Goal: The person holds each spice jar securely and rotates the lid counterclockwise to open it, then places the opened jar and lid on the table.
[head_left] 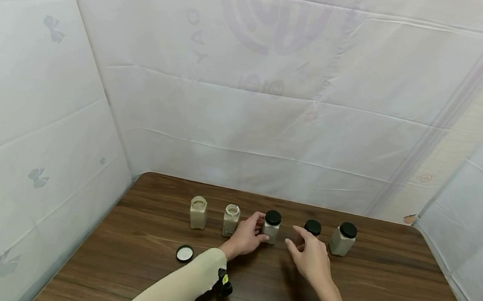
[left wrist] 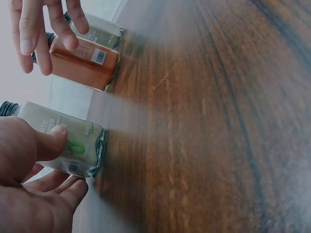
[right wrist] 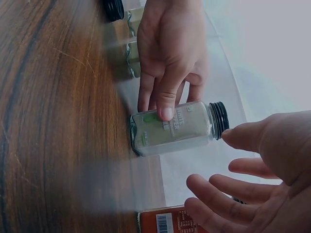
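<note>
A glass jar of white pepper [head_left: 272, 234] with a black lid [head_left: 273, 217] stands upright on the table. My left hand [head_left: 246, 235] holds it from the left side, thumb on the near face and fingers behind, as the left wrist view shows on the jar [left wrist: 73, 133]. My right hand [head_left: 312, 258] hovers to the right of this jar, fingers apart and loosely bent, holding nothing. In the right wrist view its thumb is close to the lid [right wrist: 219, 119]; whether they touch, I cannot tell. Beyond that hand stands a jar with orange-brown contents [left wrist: 82, 63].
Two lidless jars, one at far left [head_left: 198, 215] and one beside my left hand [head_left: 230, 221], hold pale contents. A loose black lid [head_left: 185, 253] lies white side up before them. A black-lidded jar [head_left: 342, 243] stands at right. White sheeting [head_left: 251, 120] rises behind the table [head_left: 144, 273].
</note>
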Tool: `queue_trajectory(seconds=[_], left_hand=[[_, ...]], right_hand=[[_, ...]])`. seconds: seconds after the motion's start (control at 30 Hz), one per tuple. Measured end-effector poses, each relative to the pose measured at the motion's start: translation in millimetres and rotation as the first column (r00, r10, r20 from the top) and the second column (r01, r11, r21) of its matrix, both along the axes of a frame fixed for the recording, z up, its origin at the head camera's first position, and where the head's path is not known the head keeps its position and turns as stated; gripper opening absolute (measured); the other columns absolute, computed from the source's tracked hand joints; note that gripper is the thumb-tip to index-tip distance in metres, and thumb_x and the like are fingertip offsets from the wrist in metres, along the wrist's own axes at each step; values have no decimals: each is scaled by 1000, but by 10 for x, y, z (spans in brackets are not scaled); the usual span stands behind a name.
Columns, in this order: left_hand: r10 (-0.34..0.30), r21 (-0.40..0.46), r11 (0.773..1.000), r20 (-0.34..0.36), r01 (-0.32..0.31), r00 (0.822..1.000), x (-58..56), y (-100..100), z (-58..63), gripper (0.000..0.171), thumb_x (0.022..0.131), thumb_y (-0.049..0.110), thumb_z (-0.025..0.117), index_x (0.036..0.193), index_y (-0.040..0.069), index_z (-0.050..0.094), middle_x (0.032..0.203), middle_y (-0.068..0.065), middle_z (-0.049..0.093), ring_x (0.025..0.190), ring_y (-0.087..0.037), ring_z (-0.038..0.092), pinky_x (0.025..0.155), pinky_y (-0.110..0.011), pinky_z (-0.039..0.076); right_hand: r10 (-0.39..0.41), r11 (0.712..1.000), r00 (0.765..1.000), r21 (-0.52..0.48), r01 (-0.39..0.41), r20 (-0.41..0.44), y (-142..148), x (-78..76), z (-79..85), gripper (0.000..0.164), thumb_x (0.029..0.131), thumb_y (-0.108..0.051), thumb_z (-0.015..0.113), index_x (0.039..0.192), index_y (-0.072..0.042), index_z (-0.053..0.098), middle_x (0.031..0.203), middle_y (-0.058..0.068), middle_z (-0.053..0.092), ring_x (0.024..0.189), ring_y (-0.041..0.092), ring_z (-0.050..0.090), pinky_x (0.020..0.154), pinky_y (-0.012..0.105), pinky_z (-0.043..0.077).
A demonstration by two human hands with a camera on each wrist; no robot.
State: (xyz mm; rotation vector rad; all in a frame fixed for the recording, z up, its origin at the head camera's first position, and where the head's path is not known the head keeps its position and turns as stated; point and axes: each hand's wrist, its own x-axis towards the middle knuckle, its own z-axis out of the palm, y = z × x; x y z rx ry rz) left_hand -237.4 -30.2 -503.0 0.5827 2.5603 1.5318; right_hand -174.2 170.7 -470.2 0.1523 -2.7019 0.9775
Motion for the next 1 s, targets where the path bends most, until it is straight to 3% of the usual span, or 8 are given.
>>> queue_trajectory(seconds=[0.13,0.4,0.63,1.0], left_hand=[[3,3,1000,-13,-3,1000,6,-11,7,47,100,3,66,143,1,48,138,-22,57,132,-34,56,107,-43,48],[1,-45,999,-64,-4,998,-30,-16,-35,46,99,2,67,142,2,50,132,-20,62,125,-32,61,103,-40,51],[-12,-72,997,-113,4,994,-77,-25,-86,46,98,3,69,140,3,51,129,-18,65,121,-31,64,100,-41,53],[-36,-87,996,-149,23,988,-84,-36,-92,42,98,2,68,137,3,52,129,-19,66,120,-31,65,100,-44,53]], right_hand=[[-1,1000,1000,-9,1,-10,-36,-21,11,46,95,-20,76,138,-7,65,85,6,69,69,16,67,48,30,48],[-11,999,1000,-42,10,-29,-104,-56,9,49,95,-19,76,140,-5,62,123,20,68,72,18,68,51,32,50],[7,997,995,-80,-15,-95,-141,-93,-19,50,93,-15,78,138,1,62,120,23,68,82,27,73,69,44,60],[-11,994,986,-113,-8,-165,-241,-205,-30,53,92,-20,80,136,2,63,129,25,65,111,43,65,88,58,55]])
